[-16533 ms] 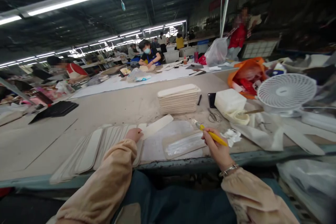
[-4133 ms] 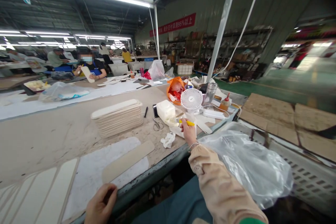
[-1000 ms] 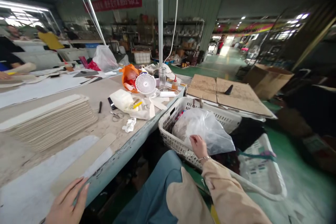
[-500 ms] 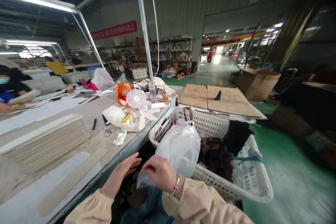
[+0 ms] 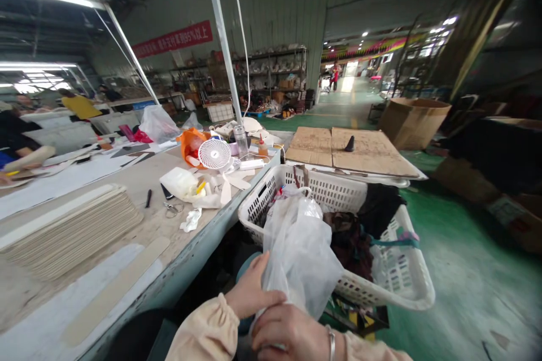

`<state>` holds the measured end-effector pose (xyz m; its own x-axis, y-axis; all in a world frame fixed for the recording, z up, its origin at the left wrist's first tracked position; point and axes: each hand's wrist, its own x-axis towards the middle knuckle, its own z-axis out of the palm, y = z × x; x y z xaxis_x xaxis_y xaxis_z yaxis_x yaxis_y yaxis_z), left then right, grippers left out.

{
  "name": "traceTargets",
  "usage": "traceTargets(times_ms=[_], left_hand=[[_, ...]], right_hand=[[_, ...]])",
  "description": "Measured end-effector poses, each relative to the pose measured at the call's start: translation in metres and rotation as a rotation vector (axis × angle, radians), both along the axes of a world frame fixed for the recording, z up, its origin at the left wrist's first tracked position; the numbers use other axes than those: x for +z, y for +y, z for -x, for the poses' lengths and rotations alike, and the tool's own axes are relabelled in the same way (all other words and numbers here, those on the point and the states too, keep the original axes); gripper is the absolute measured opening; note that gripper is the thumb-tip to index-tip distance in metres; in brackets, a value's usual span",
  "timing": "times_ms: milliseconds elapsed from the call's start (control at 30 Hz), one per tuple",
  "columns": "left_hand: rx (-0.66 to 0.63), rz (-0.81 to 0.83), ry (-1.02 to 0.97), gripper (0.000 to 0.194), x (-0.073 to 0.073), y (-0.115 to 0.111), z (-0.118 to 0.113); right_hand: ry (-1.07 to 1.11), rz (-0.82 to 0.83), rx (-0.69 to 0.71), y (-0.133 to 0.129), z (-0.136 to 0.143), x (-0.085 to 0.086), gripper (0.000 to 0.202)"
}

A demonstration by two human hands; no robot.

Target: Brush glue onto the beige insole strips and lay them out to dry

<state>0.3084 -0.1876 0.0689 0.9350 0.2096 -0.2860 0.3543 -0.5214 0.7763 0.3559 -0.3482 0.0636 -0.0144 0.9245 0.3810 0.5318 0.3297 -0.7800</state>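
Note:
A translucent white plastic bag (image 5: 302,254) rises in front of me at the near left side of the white basket, its upper part over the basket. My left hand (image 5: 254,290) is at the bag's left edge, with the plastic between its thumb and fingers. Close below it, my right hand (image 5: 292,330) has its fingers curled round the lower end of the bag; a bracelet (image 5: 330,344) is on that wrist. The hands touch near the left thumb. What lies inside the bag is hidden.
The white basket (image 5: 359,287) holds dark cloth. On the workbench (image 5: 148,237) at left are a stack of beige strips (image 5: 76,231), scissors (image 5: 173,210), a white fan (image 5: 214,154) and an orange bag (image 5: 190,144). Flat cardboard (image 5: 359,149) lies behind the basket.
My left hand has moved right, from beside the bag onto its edge. The right hand has come lower and nearer. The bag looks longer and looser, pulled toward me.

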Motion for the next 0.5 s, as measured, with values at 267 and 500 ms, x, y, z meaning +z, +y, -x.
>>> traceTargets(times_ms=[267,500], left_hand=[[0.268,0.293,-0.14,0.029,-0.014,0.005,-0.018],[0.203,0.788,-0.225,0.048,0.005,0.007,-0.032]], right_hand=[[0.575,0.552,-0.239,-0.088,-0.03,0.024,0.039],[0.449,0.385,-0.872,-0.069,-0.06,0.012,0.038]])
